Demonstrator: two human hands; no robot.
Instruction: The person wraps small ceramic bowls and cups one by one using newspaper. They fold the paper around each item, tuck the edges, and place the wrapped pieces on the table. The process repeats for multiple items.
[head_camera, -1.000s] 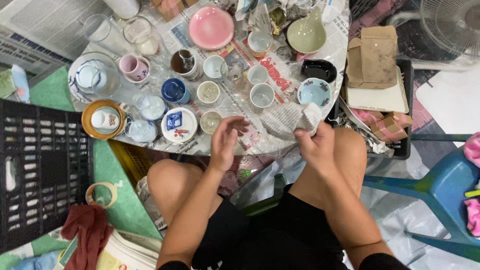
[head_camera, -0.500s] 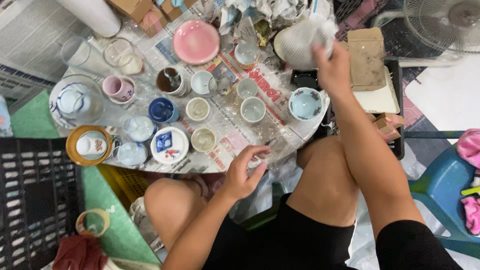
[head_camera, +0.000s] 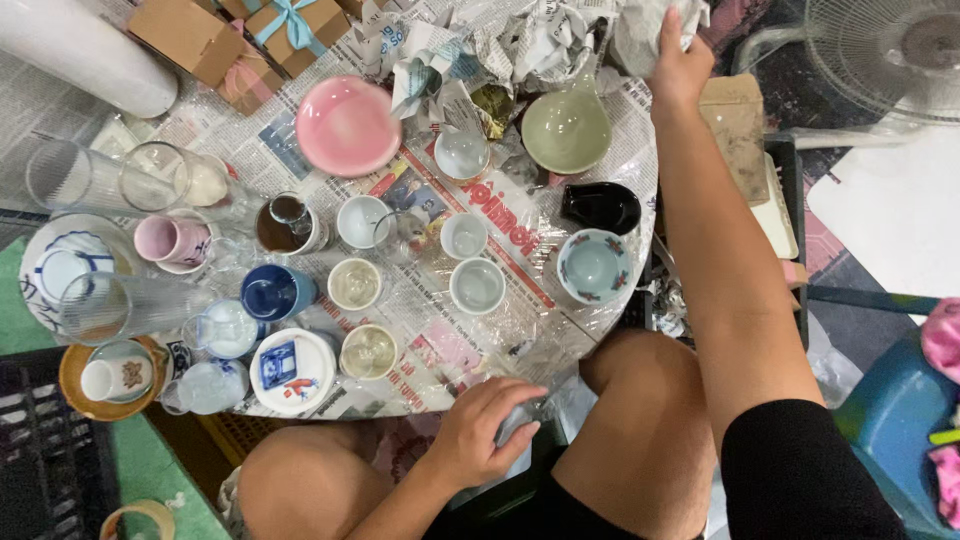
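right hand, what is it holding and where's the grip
The right hand grips a crumpled wad of newspaper at its lower right edge, fingers closed over it at the far side of the table. Whether the wad wraps anything cannot be told.

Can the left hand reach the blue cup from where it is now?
Probably yes. The left hand rests at the table's near edge, and only low cups and a lidded white dish stand between it and the blue cup.

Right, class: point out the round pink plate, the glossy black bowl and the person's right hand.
round pink plate (head_camera: 348, 125), head view, centre of its dish.
glossy black bowl (head_camera: 600, 207), head view, its dark upper surface.
right hand (head_camera: 679, 65), head view, back of the hand, on crumpled newspaper.
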